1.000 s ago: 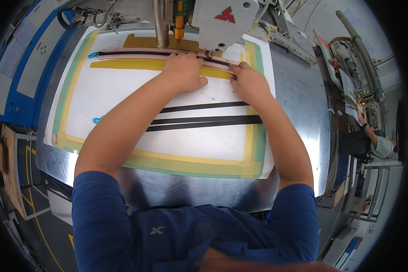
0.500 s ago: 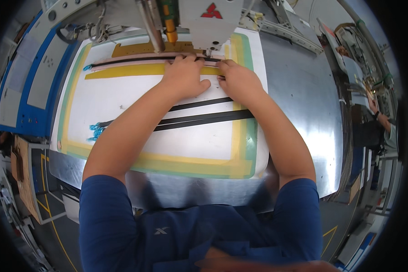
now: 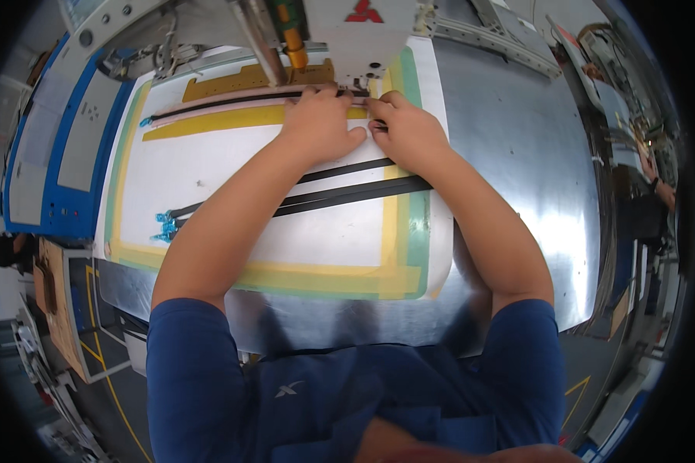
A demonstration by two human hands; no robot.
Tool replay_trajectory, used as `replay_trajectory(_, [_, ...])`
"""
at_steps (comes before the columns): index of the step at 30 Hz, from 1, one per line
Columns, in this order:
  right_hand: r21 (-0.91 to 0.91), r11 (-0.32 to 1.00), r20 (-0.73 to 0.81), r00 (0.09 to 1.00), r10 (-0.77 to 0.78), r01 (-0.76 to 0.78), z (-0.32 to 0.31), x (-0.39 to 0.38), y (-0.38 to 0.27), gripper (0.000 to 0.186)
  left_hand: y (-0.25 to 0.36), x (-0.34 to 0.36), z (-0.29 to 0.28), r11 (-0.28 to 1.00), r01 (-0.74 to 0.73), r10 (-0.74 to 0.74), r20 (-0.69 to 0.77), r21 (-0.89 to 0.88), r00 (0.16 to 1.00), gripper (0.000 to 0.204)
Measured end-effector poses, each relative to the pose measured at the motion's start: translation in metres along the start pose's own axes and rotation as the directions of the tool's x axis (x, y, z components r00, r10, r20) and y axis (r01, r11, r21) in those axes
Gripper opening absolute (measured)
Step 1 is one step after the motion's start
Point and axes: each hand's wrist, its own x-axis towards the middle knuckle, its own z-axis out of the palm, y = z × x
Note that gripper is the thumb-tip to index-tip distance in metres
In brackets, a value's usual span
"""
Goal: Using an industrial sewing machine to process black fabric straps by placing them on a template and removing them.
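Observation:
A long black strip [image 3: 232, 101] lies along a pale pink band, with a flat yellow bar [image 3: 208, 123] on its near side. My left hand [image 3: 322, 127] rests over the right part of the strip, fingers spread and pressing down, thumb apart. Beside it my right hand [image 3: 411, 137] is closed in a pinch near the strip's right end; a small dark bit shows between thumb and fingers, too hidden to name. Nearer me lie more black strips [image 3: 347, 194] with bright blue ends [image 3: 164, 226], partly behind my left forearm.
A machine head [image 3: 371, 42] with a metal rod [image 3: 261, 50] hangs just beyond my hands. Behind the strip lies a brown notched plate [image 3: 247, 83]. The white sheet [image 3: 316, 245] is taped in yellow and green on a metal table [image 3: 517, 154]. A blue cabinet [image 3: 73, 170] stands left.
The view has shifted slightly. My right hand has come a little closer to my left, at the strip's right end. Left-hand fingers still press on the strip.

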Motion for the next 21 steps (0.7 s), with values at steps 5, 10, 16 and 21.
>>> replay_trajectory(5, [-0.097, 0.993, 0.058, 0.996, 0.074, -0.068, -0.005, 0.011, -0.013, 0.038, -0.001, -0.001, -0.001, 0.999, -0.04, 0.04, 0.004, -0.024, 0.999, 0.065])
replay_trajectory(10, [-0.164, 0.984, 0.076, 0.994, 0.083, -0.069, 0.001, 0.016, -0.012, 0.044, -0.028, -0.012, 0.006, 0.994, -0.09, 0.087, -0.039, -0.06, 0.995, 0.066])
replay_trajectory(16, [-0.206, 0.975, 0.064, 0.993, 0.099, -0.084, -0.005, 0.013, -0.017, 0.043, -0.09, -0.038, -0.017, 0.998, 0.032, -0.032, -0.011, 0.05, 0.999, 0.067])
replay_trajectory(21, [-0.166, 0.976, 0.077, 0.985, 0.154, -0.139, -0.03, -0.001, -0.013, 0.043, -0.173, -0.069, -0.037, 0.985, 0.148, -0.144, -0.041, 0.088, 0.989, 0.06])
